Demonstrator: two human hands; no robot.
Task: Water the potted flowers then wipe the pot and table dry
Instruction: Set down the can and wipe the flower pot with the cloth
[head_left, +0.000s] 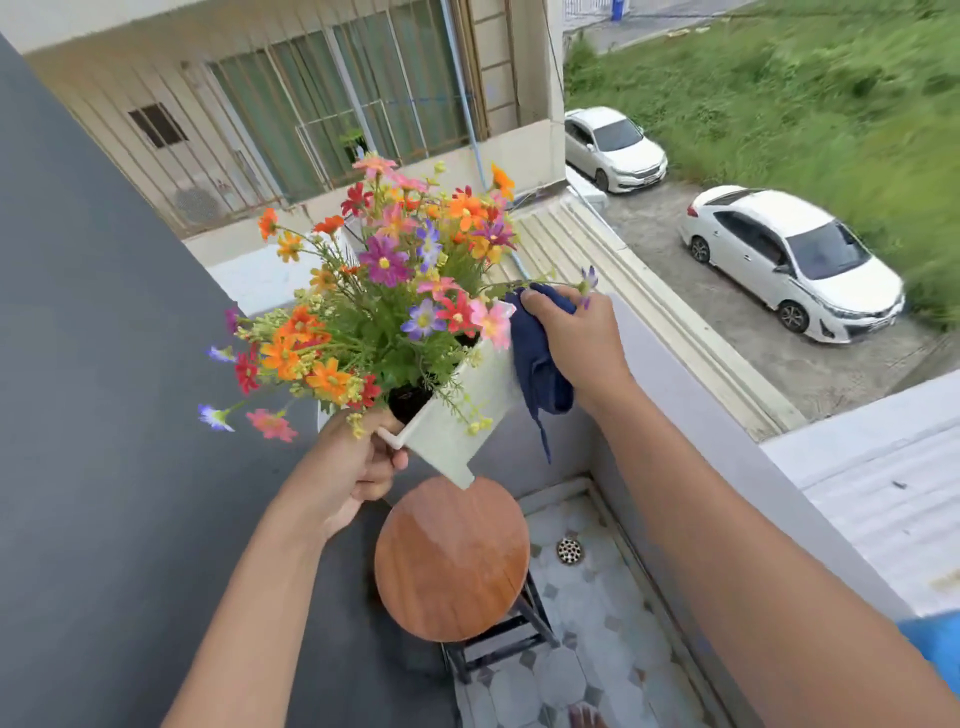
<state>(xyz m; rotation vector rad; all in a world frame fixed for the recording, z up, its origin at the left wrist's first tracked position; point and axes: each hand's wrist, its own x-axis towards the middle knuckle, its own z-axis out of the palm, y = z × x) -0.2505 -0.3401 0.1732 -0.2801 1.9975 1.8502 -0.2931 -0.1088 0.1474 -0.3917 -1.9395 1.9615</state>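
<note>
One white pot (457, 415) of flowers (384, 270), lifted and tilted above one round wooden table (452, 561). Left hand (353, 467) grips the pot's near rim corner. Right hand (576, 343) clutches one dark blue cloth (540, 369) against the pot's side. Two white cars (789, 260) parked below; one floor drain (570, 551) beside the table.

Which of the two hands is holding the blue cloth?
The right hand presses the blue cloth to the white pot; the left hand only grips the pot's rim.
</note>
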